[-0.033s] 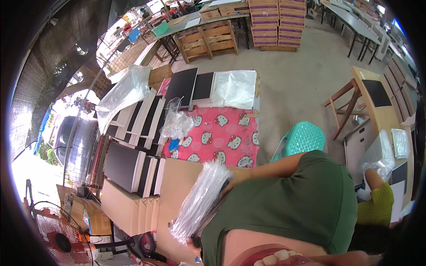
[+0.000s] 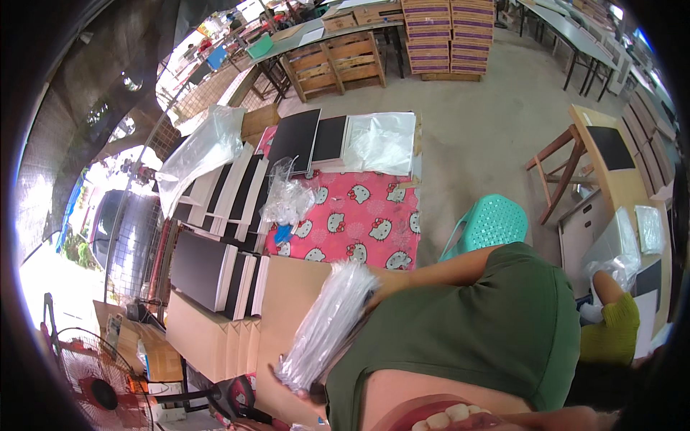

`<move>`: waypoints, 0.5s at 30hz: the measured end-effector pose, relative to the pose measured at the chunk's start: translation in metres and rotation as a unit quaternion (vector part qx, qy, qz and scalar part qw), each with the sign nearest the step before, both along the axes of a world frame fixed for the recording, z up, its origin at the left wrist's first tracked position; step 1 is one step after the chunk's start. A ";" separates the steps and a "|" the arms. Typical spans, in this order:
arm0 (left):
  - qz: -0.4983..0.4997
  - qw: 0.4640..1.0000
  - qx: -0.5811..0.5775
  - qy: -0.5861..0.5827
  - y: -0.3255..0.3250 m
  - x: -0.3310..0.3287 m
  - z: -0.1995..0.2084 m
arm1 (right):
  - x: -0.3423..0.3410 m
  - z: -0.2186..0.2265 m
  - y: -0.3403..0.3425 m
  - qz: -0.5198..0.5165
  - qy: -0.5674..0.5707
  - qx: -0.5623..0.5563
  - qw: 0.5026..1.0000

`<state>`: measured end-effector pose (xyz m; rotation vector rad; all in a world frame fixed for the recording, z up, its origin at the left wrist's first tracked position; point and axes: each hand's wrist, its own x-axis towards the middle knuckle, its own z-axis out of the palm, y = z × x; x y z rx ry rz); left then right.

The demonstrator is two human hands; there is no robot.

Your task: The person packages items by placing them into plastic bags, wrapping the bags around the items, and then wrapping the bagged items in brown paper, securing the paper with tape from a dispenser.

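A thick stack of clear plastic sleeves (image 2: 327, 323) is held on edge against the front of my dark green shirt. My right hand (image 2: 384, 285) grips its upper end, with most fingers hidden behind the plastic. At the lower end my left hand (image 2: 310, 393) holds the stack, and a few fingertips show past its edge. Beneath and beside the stack lies a brown cardboard sheet (image 2: 287, 298). Black-covered books (image 2: 201, 269) with white page edges stand in rows to the left. A crumpled clear plastic bag (image 2: 290, 201) lies on the pink patterned table cover (image 2: 359, 215).
Clear plastic (image 2: 377, 144) covers a pile at the table's far end. Folded brown cartons (image 2: 208, 337) and a fan (image 2: 100, 394) are at lower left. A turquoise plastic chair (image 2: 492, 226) stands right of the table. Another person's yellow-green sleeve (image 2: 619, 323) shows at a wooden bench (image 2: 618, 190).
The stack has shifted slightly in my hands and its top end looks squarer. My left fingertips now show beyond its lower edge. The view has moved a little.
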<state>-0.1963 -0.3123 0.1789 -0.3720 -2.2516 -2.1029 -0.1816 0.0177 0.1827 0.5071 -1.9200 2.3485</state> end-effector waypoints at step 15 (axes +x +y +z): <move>0.098 0.979 -0.163 -0.078 0.016 0.008 0.044 | -0.021 0.041 0.015 0.028 0.251 0.370 0.894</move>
